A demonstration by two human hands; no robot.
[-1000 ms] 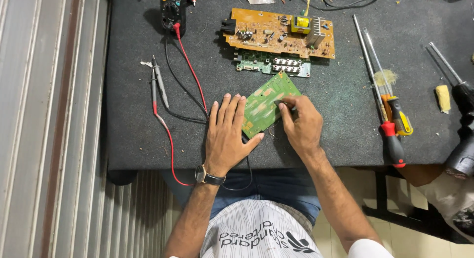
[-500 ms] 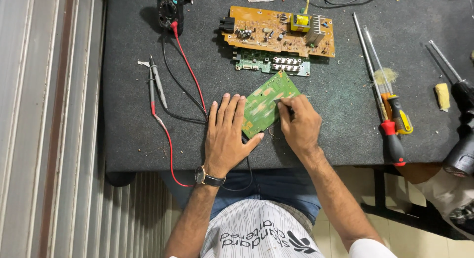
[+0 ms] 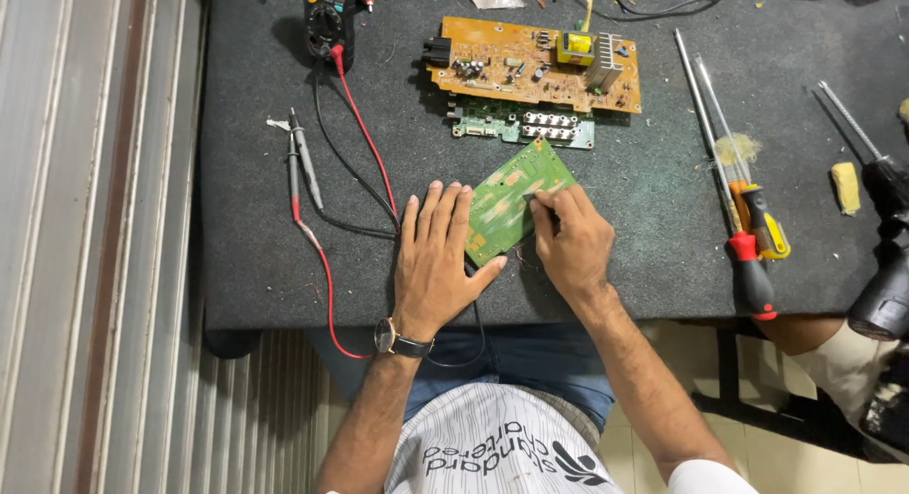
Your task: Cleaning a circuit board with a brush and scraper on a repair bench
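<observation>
I see the flat green circuit board [image 3: 516,202] lying on the dark felt-covered table [image 3: 644,191], between my left hand [image 3: 434,267] and right hand [image 3: 570,243]. Behind it lies the larger orange-brown circuit board [image 3: 530,63]. Left of it lie the two thin pointed meter probes [image 3: 301,163]. Right of it lie the long-shafted red-handled screwdrivers [image 3: 739,210].

The green circuit board [image 3: 516,202] looked smooth and faintly glossy. Under it, the dark bench mat [image 3: 663,182] was matt and rough like felt. Right of the board, the screwdrivers [image 3: 734,186] had shiny metal shafts and glossy plastic handles.
</observation>
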